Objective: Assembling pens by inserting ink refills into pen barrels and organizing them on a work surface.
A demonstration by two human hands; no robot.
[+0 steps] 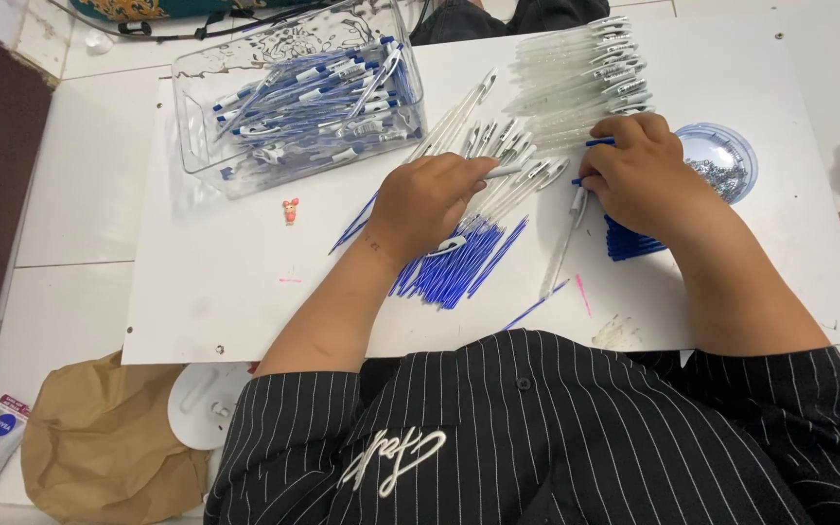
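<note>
My left hand rests on a pile of blue ink refills and pinches a clear pen barrel at its fingertips. My right hand is closed around small blue pen parts, with a clear pen sticking out below it. Loose clear barrels lie between my two hands. A neat row of clear barrels is lined up just beyond my right hand. More blue refills lie under my right wrist.
All of this lies on a white board on a tiled floor. A clear plastic box of assembled blue pens stands at the back left. A round blue-rimmed dish of small metal springs sits right of my right hand. A brown paper bag lies at the lower left.
</note>
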